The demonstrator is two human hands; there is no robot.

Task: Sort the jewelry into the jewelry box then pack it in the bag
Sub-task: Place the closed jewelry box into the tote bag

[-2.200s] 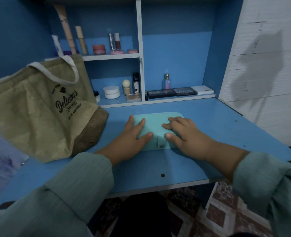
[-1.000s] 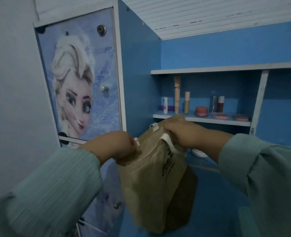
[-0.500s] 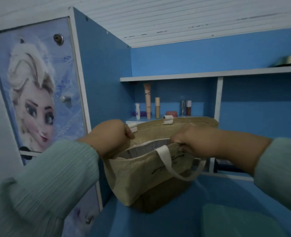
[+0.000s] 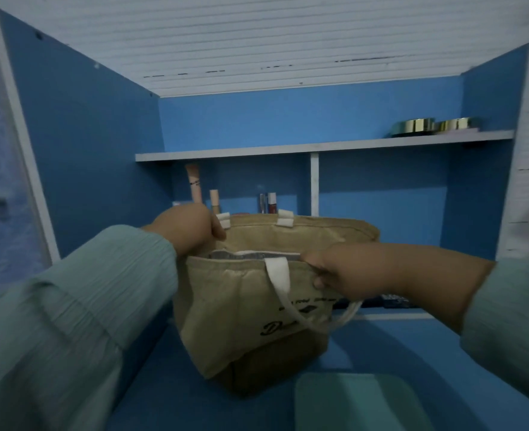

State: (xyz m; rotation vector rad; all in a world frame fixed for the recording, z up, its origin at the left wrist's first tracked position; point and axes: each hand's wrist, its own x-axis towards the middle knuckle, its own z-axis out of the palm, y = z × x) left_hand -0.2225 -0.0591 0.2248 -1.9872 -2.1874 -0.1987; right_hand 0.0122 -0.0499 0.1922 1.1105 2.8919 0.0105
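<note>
Head view: a person in pale green sleeves holds a tan paper-look bag upright on a blue counter, its mouth pulled apart; the left hand, at about 10 o'clock from the bag's middle, grips the far left corner of the rim with fingers curled round it, beside two short white handle tabs; the right hand, at about 2 o'clock, pinches the near rim between thumb and curled fingers, just right of the white strap that hangs down the front panel and loops back under the wrist; a grey lining shows inside the opening, and black script lettering runs across the lower front, partly cut off by the strap; the bag's base is a darker brown band touching the counter; the closed mint-green jewelry box lies on the counter at 5 o'clock from the bag, just beside its base and cut by the lower edge; behind the bag, at 12 o'clock, cosmetic tubes and small bottles stand on a lower shelf; on the upper shelf, toward 1 o'clock, sit two shiny gold-coloured round tins; a white plank wall rises above the blue cabinet.
</note>
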